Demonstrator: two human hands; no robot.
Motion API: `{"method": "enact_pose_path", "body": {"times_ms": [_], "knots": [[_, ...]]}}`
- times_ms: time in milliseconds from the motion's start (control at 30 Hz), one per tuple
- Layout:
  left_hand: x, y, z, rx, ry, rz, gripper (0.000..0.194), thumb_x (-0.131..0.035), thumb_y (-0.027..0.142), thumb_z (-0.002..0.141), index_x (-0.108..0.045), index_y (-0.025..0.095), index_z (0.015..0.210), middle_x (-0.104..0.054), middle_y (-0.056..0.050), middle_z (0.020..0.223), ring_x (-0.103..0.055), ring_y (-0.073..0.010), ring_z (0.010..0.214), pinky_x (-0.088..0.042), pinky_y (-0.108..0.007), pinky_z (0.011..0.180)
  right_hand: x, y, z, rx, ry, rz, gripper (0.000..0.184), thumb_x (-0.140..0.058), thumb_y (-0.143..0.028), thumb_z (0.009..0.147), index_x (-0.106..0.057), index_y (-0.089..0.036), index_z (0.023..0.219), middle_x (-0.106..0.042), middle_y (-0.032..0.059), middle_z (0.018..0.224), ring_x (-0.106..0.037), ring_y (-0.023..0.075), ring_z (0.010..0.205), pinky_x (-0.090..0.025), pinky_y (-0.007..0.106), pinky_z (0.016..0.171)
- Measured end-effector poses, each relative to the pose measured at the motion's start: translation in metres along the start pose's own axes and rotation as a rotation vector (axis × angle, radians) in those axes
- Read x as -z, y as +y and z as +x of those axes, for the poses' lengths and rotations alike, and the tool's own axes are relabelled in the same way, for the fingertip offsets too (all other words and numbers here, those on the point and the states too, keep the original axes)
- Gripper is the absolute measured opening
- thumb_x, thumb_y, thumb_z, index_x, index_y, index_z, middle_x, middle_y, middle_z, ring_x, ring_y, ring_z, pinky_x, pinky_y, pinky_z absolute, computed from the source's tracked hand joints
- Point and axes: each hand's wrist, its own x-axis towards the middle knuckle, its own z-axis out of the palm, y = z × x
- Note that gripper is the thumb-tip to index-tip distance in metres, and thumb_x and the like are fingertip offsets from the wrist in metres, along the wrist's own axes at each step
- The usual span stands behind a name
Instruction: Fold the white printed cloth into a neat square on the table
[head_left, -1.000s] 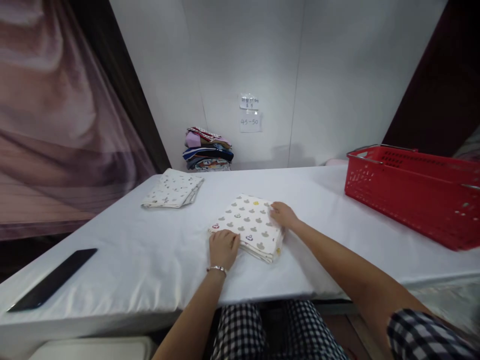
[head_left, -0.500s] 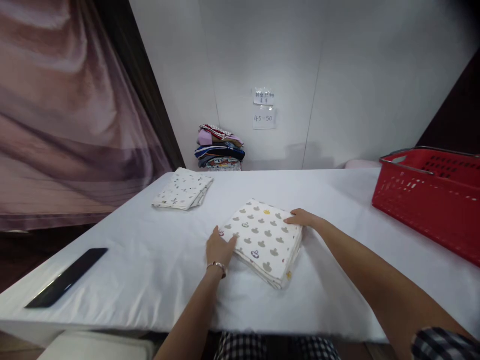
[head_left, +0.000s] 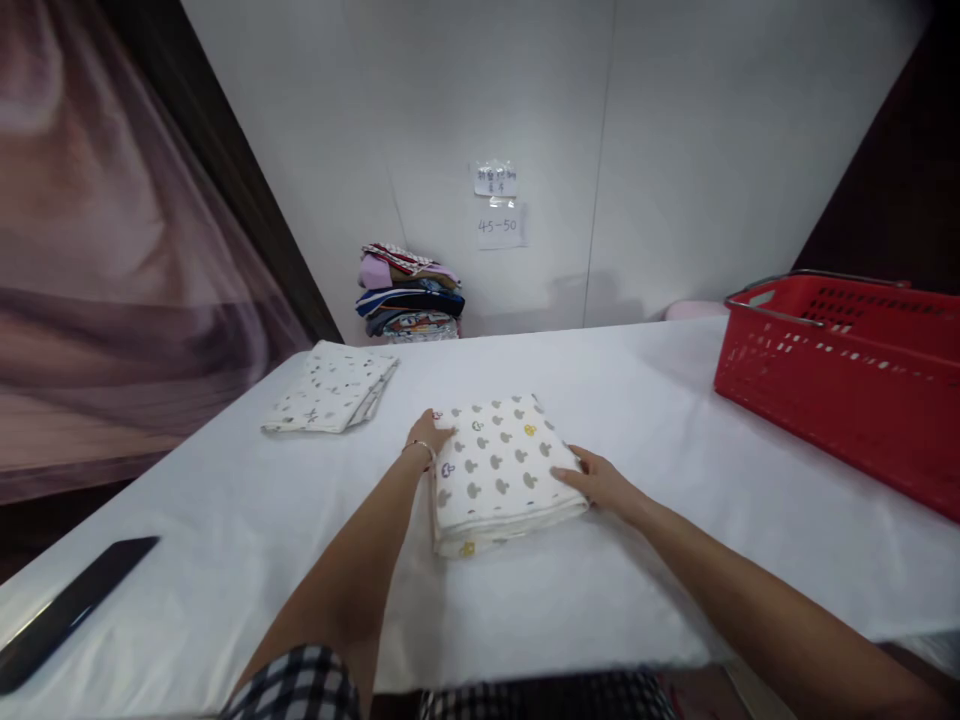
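Note:
A folded white cloth [head_left: 499, 460] printed with grey mushroom shapes lies on the table in front of me, its layered edge facing me. My left hand [head_left: 430, 434] grips its far left edge, the thumb over the top. At the right edge, my right hand [head_left: 592, 478] also has hold, thumb and a finger showing on the print; its other fingers are partly hidden. Farther back on the left lies a second folded cloth [head_left: 330, 388], white with small dark prints, which neither hand touches.
On the right stands a red plastic basket [head_left: 840, 390] with metal handles. A pile of folded fabrics [head_left: 411, 295] rests by the back wall, near paper signs [head_left: 499, 225]. A flat black object [head_left: 75, 610] lies at the left on the white-covered table [head_left: 645, 590].
The mushroom-print cloth has been turned clockwise on the table. My left hand has moved up to its far left edge, my right hand down along the right edge. The camera view has shifted too.

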Motion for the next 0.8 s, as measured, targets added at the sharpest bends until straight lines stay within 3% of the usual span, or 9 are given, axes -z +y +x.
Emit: {"method": "enact_pose_path", "body": {"times_ms": [67,167,233,333,400,500,667,733,800], "knots": [[-0.001,0.006,-0.003,-0.025,0.004,0.094,0.067,-0.066,0.023,0.068,-0.042,0.014,0.129,-0.047,-0.016,0.131,-0.042,-0.0306,0.123,-0.038,-0.041,0.100,-0.002,0.002,-0.003,-0.051,-0.006,0.062,0.050,-0.061,-0.047,0.075,-0.056,-0.022,0.118,-0.067,0.0046,0.093,-0.061,0.0151,0.070,-0.048,0.023,0.054],[-0.007,0.025,-0.028,-0.225,0.040,0.199,0.055,-0.056,0.028,0.078,-0.042,0.012,0.129,-0.039,-0.016,0.139,-0.033,-0.0276,0.130,-0.028,-0.039,0.107,0.001,0.003,-0.001,-0.110,-0.010,0.171,0.045,-0.055,-0.046,0.080,-0.057,-0.020,0.117,-0.066,0.0046,0.089,-0.057,0.0122,0.062,-0.046,0.022,0.048],[-0.015,0.043,-0.054,-0.382,-0.014,0.163,0.049,-0.053,0.034,0.081,-0.046,0.015,0.126,-0.041,-0.013,0.138,-0.034,-0.0247,0.130,-0.026,-0.038,0.109,0.003,0.003,0.002,-0.104,-0.028,0.194,0.044,-0.054,-0.044,0.081,-0.058,-0.020,0.117,-0.066,0.0036,0.085,-0.054,0.0112,0.057,-0.043,0.021,0.046],[-0.032,0.073,-0.095,-0.522,-0.099,0.027,0.041,-0.051,0.041,0.082,-0.053,0.020,0.117,-0.050,-0.008,0.130,-0.043,-0.0215,0.123,-0.034,-0.035,0.103,0.001,0.004,0.003,-0.011,-0.062,0.164,0.045,-0.052,-0.045,0.082,-0.056,-0.022,0.120,-0.065,0.0014,0.079,-0.053,0.0116,0.056,-0.042,0.022,0.046],[-0.042,0.092,-0.114,-0.463,-0.165,-0.047,0.037,-0.045,0.048,0.083,-0.058,0.020,0.104,-0.060,-0.007,0.113,-0.057,-0.0186,0.101,-0.043,-0.031,0.088,-0.001,0.006,0.002,0.082,-0.043,0.107,0.046,-0.049,-0.047,0.083,-0.056,-0.023,0.121,-0.065,0.0009,0.080,-0.054,0.0130,0.061,-0.044,0.023,0.052],[-0.052,0.118,-0.125,-0.288,-0.259,-0.045,0.045,-0.041,0.060,0.080,-0.059,0.019,0.086,-0.065,-0.005,0.090,-0.060,-0.0169,0.079,-0.045,-0.028,0.071,-0.001,0.009,-0.003,0.207,0.023,-0.046,0.044,-0.047,-0.048,0.084,-0.058,-0.023,0.118,-0.064,0.0013,0.086,-0.055,0.0150,0.073,-0.045,0.027,0.068],[-0.064,0.137,-0.109,-0.126,-0.352,0.142,0.049,-0.045,0.066,0.073,-0.057,0.019,0.080,-0.066,-0.006,0.080,-0.060,-0.0209,0.073,-0.040,-0.029,0.064,0.004,0.012,-0.007,0.392,-0.010,-0.297,0.035,-0.046,-0.047,0.085,-0.065,-0.023,0.102,-0.058,0.0012,0.080,-0.052,0.0150,0.075,-0.043,0.028,0.071],[-0.068,0.138,-0.101,-0.143,-0.370,0.189,0.042,-0.047,0.060,0.074,-0.057,0.019,0.078,-0.066,-0.007,0.081,-0.060,-0.0213,0.075,-0.039,-0.029,0.063,0.006,0.015,-0.004,0.376,-0.030,-0.243,0.035,-0.047,-0.047,0.084,-0.065,-0.023,0.103,-0.058,0.0011,0.080,-0.052,0.0136,0.071,-0.043,0.026,0.068],[-0.070,0.136,-0.096,-0.149,-0.370,0.197,0.033,-0.047,0.049,0.077,-0.057,0.019,0.076,-0.066,-0.006,0.080,-0.059,-0.0197,0.074,-0.038,-0.027,0.061,0.008,0.019,0.000,0.266,-0.052,-0.095,0.039,-0.048,-0.046,0.084,-0.060,-0.021,0.112,-0.058,0.0002,0.075,-0.050,0.0108,0.060,-0.043,0.024,0.057]]}}
